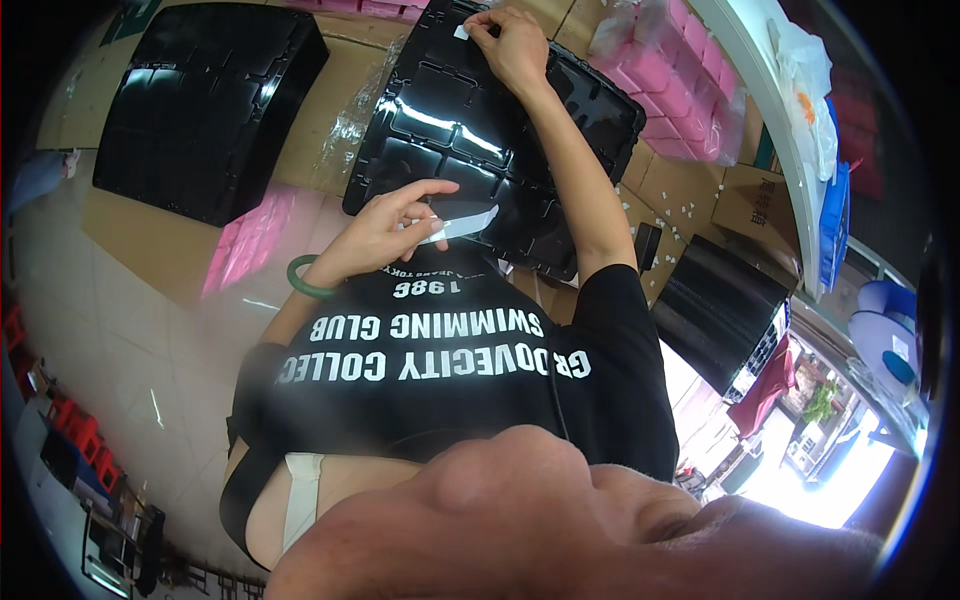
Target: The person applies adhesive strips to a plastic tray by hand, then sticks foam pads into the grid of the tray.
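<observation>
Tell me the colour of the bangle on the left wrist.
Green: the bangle shows best in the head view.

**One head-worn fisheye view, looking steeply down the wearer's own body**

The single camera sits on the person's head and faces almost straight down, so close that part of the face fills the lower edge and the black shirt [450,360] the middle. Beyond the chest it takes in the black moulded tray [480,140] on the cardboard-covered table [330,110], with the left hand [385,230] and right hand [515,45] over it. The wide lens bends the table and the floor toward a dark round rim. No second view shares the scene.
</observation>
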{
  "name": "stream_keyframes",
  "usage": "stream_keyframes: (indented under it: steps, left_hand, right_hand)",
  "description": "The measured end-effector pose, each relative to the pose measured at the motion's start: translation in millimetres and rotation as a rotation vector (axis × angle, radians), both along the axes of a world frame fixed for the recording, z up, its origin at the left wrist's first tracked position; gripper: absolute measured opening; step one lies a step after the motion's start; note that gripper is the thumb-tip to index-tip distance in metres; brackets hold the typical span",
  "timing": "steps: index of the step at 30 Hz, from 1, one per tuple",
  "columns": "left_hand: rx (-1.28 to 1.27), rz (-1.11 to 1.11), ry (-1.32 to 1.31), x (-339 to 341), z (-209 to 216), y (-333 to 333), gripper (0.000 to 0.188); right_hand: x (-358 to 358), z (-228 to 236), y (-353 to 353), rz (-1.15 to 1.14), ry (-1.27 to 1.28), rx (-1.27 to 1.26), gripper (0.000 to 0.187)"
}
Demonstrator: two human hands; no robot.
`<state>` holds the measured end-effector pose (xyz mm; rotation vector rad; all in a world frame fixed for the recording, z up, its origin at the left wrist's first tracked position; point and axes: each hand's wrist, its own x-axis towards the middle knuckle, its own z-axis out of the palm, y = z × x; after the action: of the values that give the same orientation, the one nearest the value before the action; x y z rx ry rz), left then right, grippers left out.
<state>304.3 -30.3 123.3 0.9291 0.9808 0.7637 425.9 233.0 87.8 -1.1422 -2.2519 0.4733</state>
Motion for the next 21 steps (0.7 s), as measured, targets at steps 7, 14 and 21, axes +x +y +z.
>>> stream_keyframes:
  steps: [7,14,21]
  left_hand:
    - [-0.024,-0.002,0.017,-4.0,4.5,-4.4,0.043]
    - [0.018,0.001,0.034,-3.0,8.1,-11.3,0.042]
    - [0.089,0.019,0.046,1.7,6.0,-22.2,0.041]
  right_hand:
    - [-6.6,-0.8,15.6,0.050,-0.115,-0.002,0.012]
    - [-10.1,9.7,28.3,0.147,-0.227,-0.001,0.015]
    - [35.6,9.3,35.5,0.180,-0.045,-0.377,0.023]
